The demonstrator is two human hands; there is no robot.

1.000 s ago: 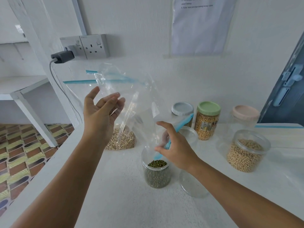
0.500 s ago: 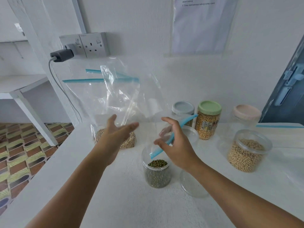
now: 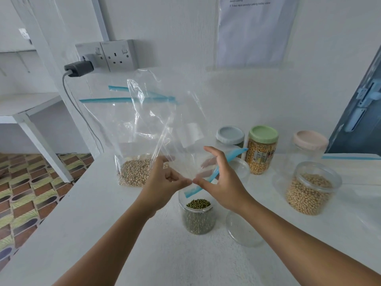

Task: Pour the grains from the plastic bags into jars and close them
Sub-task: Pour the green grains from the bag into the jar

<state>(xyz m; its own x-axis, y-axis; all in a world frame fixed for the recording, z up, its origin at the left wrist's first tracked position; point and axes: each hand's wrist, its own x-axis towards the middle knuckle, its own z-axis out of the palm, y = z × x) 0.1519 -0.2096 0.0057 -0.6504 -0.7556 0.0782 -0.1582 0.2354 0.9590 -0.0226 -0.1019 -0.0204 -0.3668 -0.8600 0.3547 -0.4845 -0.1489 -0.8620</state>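
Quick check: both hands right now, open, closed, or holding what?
Left hand: grip closed, pinching the mouth edge of the empty plastic bag.
Right hand: grip closed, thumb and fingers round the same bag, above the open jar of green beans.

On the tabletop (image 3: 103,234), the open jar (image 3: 198,215) stands mid-surface, its lid (image 3: 243,232) just right; the grain bag (image 3: 134,170) stands behind-left, three lidded jars (image 3: 261,149) along the back edge.
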